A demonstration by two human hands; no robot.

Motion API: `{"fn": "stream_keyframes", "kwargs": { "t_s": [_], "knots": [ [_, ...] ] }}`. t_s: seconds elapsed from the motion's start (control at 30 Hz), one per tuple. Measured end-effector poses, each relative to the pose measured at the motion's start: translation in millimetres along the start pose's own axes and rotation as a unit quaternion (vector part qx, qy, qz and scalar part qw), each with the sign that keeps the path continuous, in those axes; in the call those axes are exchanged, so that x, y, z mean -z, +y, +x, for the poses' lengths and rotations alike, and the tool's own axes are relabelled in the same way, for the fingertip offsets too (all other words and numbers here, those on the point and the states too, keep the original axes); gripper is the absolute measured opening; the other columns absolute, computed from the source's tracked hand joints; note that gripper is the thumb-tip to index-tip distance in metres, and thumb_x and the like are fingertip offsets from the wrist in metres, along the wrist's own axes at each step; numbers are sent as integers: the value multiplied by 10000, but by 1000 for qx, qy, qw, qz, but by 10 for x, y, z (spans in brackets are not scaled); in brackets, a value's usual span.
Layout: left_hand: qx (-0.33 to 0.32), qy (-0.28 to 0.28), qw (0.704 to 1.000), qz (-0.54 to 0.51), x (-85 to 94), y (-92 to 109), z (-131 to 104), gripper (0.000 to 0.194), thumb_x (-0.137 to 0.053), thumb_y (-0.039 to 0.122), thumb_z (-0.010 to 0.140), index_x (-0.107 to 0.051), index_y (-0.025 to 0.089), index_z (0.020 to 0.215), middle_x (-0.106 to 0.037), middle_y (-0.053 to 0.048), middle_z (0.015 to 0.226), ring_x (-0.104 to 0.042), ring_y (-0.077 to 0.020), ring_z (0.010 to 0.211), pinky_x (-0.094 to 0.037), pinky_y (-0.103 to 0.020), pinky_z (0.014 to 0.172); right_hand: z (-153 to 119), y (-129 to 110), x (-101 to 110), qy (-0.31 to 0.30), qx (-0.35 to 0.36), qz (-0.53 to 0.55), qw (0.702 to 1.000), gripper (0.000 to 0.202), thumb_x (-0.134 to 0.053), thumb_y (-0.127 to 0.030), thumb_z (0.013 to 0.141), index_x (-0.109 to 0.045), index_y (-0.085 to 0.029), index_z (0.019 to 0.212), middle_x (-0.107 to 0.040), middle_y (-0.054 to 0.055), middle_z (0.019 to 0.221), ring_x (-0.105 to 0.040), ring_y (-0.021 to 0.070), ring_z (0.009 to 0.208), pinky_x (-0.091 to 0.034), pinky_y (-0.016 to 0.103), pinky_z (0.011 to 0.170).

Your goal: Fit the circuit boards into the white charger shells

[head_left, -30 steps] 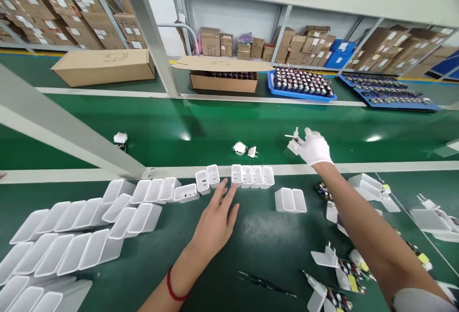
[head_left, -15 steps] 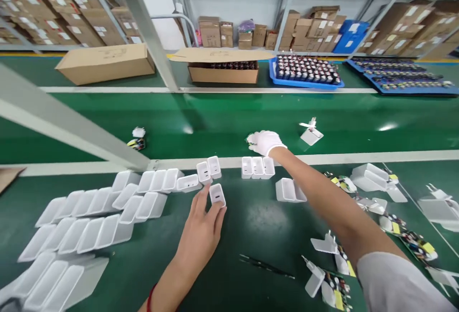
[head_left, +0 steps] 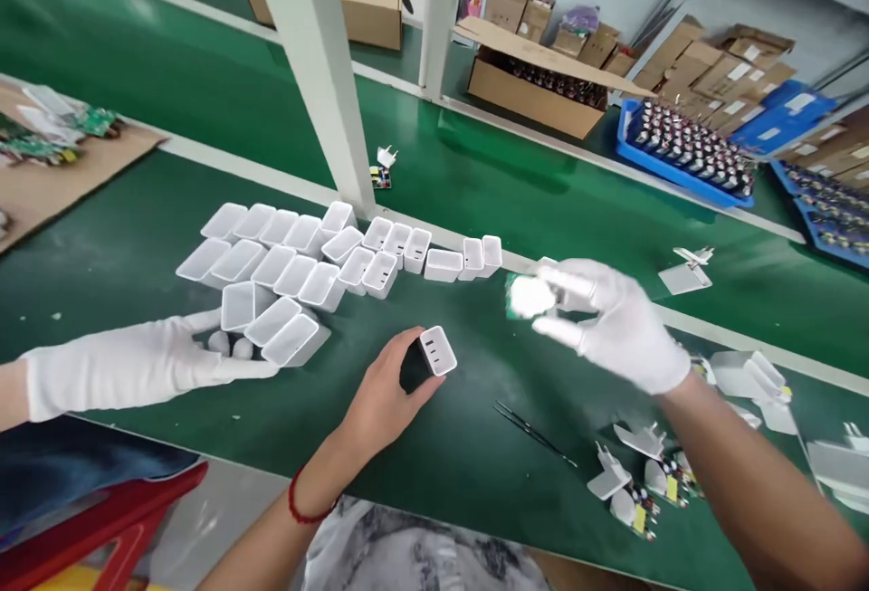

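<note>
My left hand (head_left: pixel 381 395), bare with a red bracelet, pinches a white plastic charger housing (head_left: pixel 438 351); its open end faces up and slots show in its floor. My right hand (head_left: pixel 621 324), in a white glove, holds a small green circuit board (head_left: pixel 511 297) between thumb and fingers. A white piece (head_left: pixel 532 297) on the board is too bright to make out. The two hands are apart, with the board to the right of the housing. Black tweezers (head_left: pixel 535 433) lie on the green table between and below them.
Rows of white housings (head_left: pixel 277 265) stand at left. A co-worker's gloved hand (head_left: pixel 196 351) touches the nearest ones. Boards with plug parts (head_left: pixel 635 491) lie at lower right. A metal post (head_left: pixel 319 75) rises behind the housings; a blue tray (head_left: pixel 692 152) stands beyond.
The view has swung left. My right hand has come off the far green strip with the circuit board. My left hand still holds a housing. A co-worker's gloved hand has appeared at left.
</note>
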State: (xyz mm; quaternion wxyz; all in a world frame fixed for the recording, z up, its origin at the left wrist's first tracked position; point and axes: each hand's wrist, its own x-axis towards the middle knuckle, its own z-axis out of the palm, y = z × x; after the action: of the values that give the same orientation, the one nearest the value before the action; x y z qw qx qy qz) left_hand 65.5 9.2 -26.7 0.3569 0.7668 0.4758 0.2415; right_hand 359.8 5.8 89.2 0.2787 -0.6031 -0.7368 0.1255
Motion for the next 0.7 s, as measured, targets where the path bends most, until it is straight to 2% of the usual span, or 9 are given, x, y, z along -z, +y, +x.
{"fn": "stream_keyframes", "kwargs": {
  "t_s": [0.1, 0.23, 0.33, 0.43, 0.7],
  "knots": [
    [-29, -28, 999, -11, 39, 1, -72, 511, -647, 291, 867, -460, 245, 1340, -635, -114, 1306, -645, -284, 1173, -597, -380, 884, -96, -415, -235, -59, 87, -25, 994, 480, -739, -419, 775, -616, -257, 1210, -685, 61, 974, -640, 259, 869, -518, 436, 769],
    [-49, -72, 995, -55, 100, 12, -190, 488, -594, 310, 900, -444, 263, 1362, -609, -106, 1347, -646, -287, 1169, -606, -403, 883, -48, -723, -475, -165, 146, -104, 970, 151, -694, -303, 740, -644, -223, 858, -623, 20, 773, -529, 196, 699, -413, 369, 717],
    [-47, -81, 993, -71, 93, -6, -236, 502, -591, 323, 902, -428, 266, 1374, -596, -87, 1371, -617, -294, 1217, -585, -416, 939, 32, -815, -581, -227, 172, -135, 949, 94, -648, -253, 738, -566, -216, 713, -547, -20, 678, -419, 153, 617, -355, 339, 710],
    [-46, -78, 994, -68, 49, -46, -255, 515, -594, 318, 897, -430, 268, 1383, -592, -75, 1384, -518, -316, 1330, -548, -432, 1002, 84, -863, -630, -267, 179, -166, 932, 127, -645, -252, 734, -534, -210, 690, -540, -25, 681, -408, 151, 626, -338, 333, 720],
    [-45, -93, 992, -71, 17, -94, -269, 565, -626, 235, 870, -413, 249, 1393, -565, -81, 1418, -381, -331, 1421, -495, -444, 1069, 99, -975, -707, -296, 185, -258, 901, 110, -627, -301, 764, -576, -204, 755, -584, 36, 732, -467, 194, 659, -333, 360, 691]
  ]
}}
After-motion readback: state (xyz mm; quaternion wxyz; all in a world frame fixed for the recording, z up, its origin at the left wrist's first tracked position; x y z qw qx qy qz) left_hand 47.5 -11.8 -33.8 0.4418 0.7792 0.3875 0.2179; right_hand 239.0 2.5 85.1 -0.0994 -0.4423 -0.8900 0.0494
